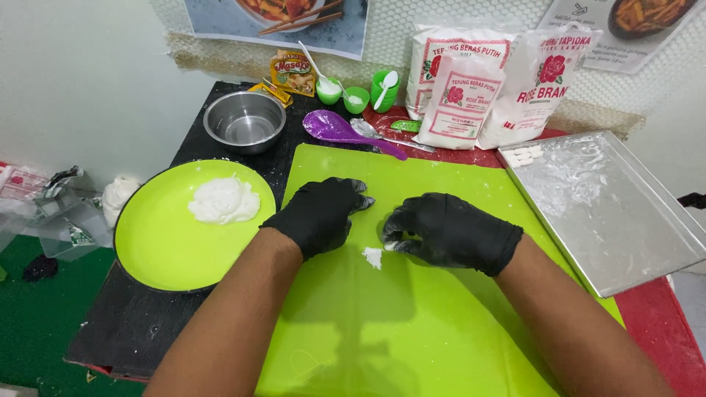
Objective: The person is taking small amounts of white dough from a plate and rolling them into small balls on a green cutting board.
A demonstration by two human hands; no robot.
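Green silicone mat (pixel 412 323) covers the middle of the work surface, the largest thing in view. Metal tray (pixel 632 235) lies to its right, dusted white, with a few small white dough pieces (pixel 526 154) in its far left corner. Round green plate (pixel 158 242) sits left of the mat on a black board (pixel 132 323), bearing a mound of white dough (pixel 224 200).

Three white flour bags (pixel 482 84) with red borders and red flower marks stand upright at the back, leaning together against the wall. Two posters, one upper left (pixel 276 18) and one upper right (pixel 640 26), show food dishes. Steel bowl (pixel 244 121) stands behind the plate. Purple spoon (pixel 346 131) lies on the mat's far edge. Small orange-yellow sachet (pixel 292 72) is propped behind it, beside small green cups (pixel 357 94) with white spoons.

Both hands wear black gloves. Left hand (pixel 320 215) rests loosely curled on the mat, grasping nothing visible. Right hand (pixel 452 231) pinches a small bit of white dough (pixel 390 245) at its fingertips. A second small dough bit (pixel 373 256) lies on the mat between the hands.
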